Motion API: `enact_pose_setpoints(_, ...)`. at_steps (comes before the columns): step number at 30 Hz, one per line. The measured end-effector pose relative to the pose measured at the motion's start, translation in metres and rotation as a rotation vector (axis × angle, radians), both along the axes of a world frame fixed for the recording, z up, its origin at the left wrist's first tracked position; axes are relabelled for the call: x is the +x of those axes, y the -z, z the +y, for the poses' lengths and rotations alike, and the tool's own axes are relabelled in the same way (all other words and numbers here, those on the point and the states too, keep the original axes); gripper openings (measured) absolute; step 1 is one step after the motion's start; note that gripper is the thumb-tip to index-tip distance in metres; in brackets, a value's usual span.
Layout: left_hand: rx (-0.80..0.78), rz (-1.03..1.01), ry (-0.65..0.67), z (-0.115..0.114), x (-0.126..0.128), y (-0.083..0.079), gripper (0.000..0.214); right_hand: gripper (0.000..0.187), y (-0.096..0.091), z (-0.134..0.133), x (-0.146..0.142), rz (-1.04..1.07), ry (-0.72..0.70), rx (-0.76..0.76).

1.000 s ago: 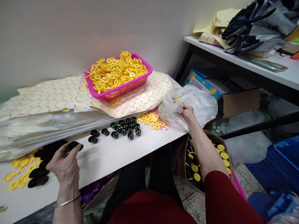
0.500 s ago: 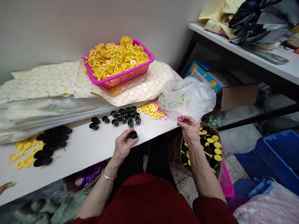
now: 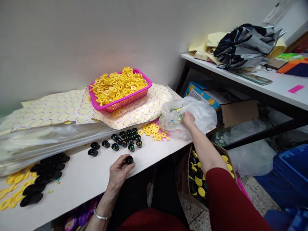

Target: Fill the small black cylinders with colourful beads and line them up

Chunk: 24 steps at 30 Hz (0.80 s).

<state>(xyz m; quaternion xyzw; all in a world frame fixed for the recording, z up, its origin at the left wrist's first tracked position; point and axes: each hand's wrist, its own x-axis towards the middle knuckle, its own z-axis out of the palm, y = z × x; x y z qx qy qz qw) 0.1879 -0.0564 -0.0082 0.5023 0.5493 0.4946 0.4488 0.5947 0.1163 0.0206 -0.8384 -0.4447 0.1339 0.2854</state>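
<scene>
My left hand rests on the white table near its front edge, fingers pinched on a small black cap. My right hand reaches into a clear plastic bag of small coloured bits at the table's right end; its fingertips are hidden inside. Between the hands stands a cluster of several black caps holding coloured bits. Loose yellow rings lie beside the bag.
A pink basket heaped with yellow rings sits on sheets of round stickers at the back. More black caps and yellow rings lie at the left. A cardboard box of black and yellow parts stands below the table; a cluttered shelf is at right.
My right hand went from holding a pink piece near the table edge back into the plastic bag. My left hand, with the black cap, lowered onto the table.
</scene>
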Motion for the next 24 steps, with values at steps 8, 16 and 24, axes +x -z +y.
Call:
enact_pose_setpoints(8,-0.084,0.020,-0.010,0.006,0.002,0.007,0.042,0.009,0.012,0.010,0.004,0.188,-0.241,0.076)
enact_pose_setpoints(16,-0.174,-0.160,0.034,-0.001,0.019,0.000,0.045,0.026,0.022,-0.040,0.005,0.320,-0.239,0.245)
enact_pose_setpoints(24,-0.154,-0.145,0.035,-0.002,0.027,-0.006,0.044,0.016,0.015,-0.022,-0.002,0.056,-0.213,0.081)
